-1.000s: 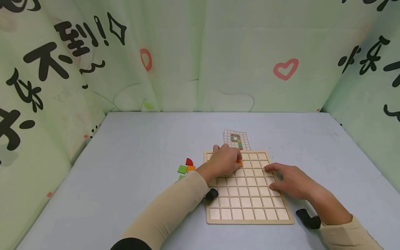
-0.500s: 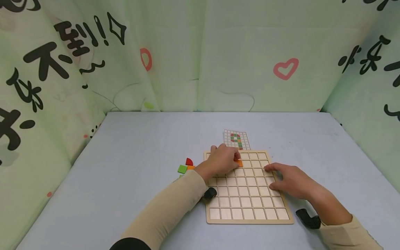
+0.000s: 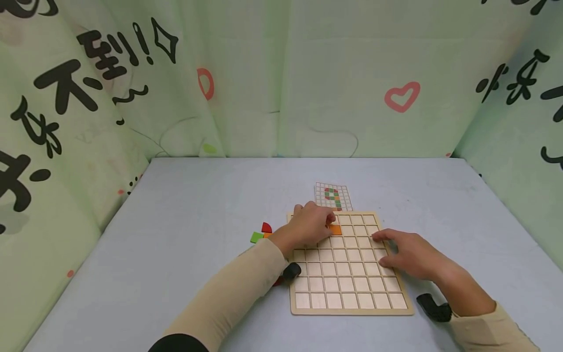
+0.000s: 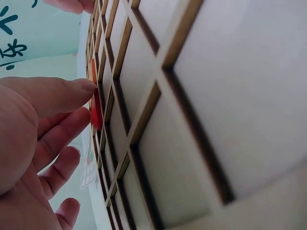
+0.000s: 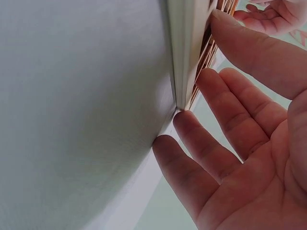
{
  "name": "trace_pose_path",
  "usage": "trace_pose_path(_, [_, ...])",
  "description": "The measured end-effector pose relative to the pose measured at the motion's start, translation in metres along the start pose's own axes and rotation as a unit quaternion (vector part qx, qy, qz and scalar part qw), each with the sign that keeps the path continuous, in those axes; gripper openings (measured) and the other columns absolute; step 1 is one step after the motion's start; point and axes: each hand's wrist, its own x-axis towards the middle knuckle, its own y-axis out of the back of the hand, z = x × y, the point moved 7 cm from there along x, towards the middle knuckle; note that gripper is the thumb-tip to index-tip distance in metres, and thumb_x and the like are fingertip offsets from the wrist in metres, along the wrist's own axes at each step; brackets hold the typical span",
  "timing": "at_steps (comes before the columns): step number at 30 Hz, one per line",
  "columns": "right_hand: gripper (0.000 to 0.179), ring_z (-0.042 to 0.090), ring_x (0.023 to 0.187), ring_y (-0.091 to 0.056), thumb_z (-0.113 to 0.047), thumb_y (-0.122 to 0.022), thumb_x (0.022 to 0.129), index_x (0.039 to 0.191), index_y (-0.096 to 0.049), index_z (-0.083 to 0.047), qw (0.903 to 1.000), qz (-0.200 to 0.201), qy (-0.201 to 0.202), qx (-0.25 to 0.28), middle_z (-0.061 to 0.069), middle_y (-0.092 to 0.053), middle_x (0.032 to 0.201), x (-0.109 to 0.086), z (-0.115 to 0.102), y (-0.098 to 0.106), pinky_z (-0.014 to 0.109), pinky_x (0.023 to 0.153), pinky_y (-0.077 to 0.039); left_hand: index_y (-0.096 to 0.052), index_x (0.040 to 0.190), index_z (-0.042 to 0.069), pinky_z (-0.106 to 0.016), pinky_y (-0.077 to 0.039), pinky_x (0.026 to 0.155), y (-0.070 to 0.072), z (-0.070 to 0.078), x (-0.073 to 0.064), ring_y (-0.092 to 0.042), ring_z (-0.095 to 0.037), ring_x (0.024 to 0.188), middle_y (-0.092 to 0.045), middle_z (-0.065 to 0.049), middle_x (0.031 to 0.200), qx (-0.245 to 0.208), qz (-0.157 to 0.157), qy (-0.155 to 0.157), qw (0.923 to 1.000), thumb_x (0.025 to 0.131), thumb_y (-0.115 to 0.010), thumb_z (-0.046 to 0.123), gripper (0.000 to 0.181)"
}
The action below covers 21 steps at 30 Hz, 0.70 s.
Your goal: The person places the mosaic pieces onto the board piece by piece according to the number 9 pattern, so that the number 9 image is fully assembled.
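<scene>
A wooden grid board [image 3: 352, 312] lies on the table. My left hand [image 3: 308, 224] is over its upper left part. In the left wrist view, the thumb and index finger pinch a red piece [image 4: 97, 116] at the grid; the head view hides it behind the fingers. Just right of those fingertips, an orange tile [image 3: 336, 230] lies in a cell. My right hand [image 3: 409, 252] rests at the board's right edge, fingers loosely extended. The right wrist view shows its thumb touching the board's rim [image 5: 184, 57] and the other fingers spread alongside.
A pattern card [image 3: 344, 195] with a coloured figure lies behind the board. Left of the board are loose pieces: a red quarter-round [image 3: 266, 228], a green tile [image 3: 257, 237] and others partly hidden by the left sleeve [image 3: 237, 283]. Curtains stand around the table.
My left hand has shifted slightly left, uncovering more of the orange tile. A dark red piece now shows beside the left wrist camera. My right hand stays put.
</scene>
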Motion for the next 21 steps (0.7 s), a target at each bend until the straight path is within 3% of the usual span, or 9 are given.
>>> trace_pose_path(10, [0.055,0.049,0.126,-0.046,-0.02,-0.079,0.084,0.132,-0.059,-0.004,1.0,-0.002,-0.003,0.002,0.027,-0.054,0.136,0.001,0.001,-0.001,0.062,0.096,-0.04,-0.068,0.121,0.026,-0.036,-0.033,0.091,0.005,-0.009,-0.004,-0.046,-0.011,0.102,-0.064,0.017,0.106,-0.001,-0.001,0.015,0.9999,0.095,-0.069,0.034,0.027])
trace_pose_path(21, [0.055,0.05,0.127,-0.045,-0.019,-0.079,0.084,0.133,-0.058,-0.003,1.0,-0.001,-0.004,0.004,0.027,-0.053,0.136,0.001,0.001,-0.001,0.063,0.097,-0.039,-0.069,0.12,0.024,-0.039,-0.033,0.094,0.019,-0.017,-0.016,-0.047,-0.012,0.105,-0.065,0.015,0.11,-0.021,0.018,0.021,0.9994,0.095,-0.07,0.03,0.026])
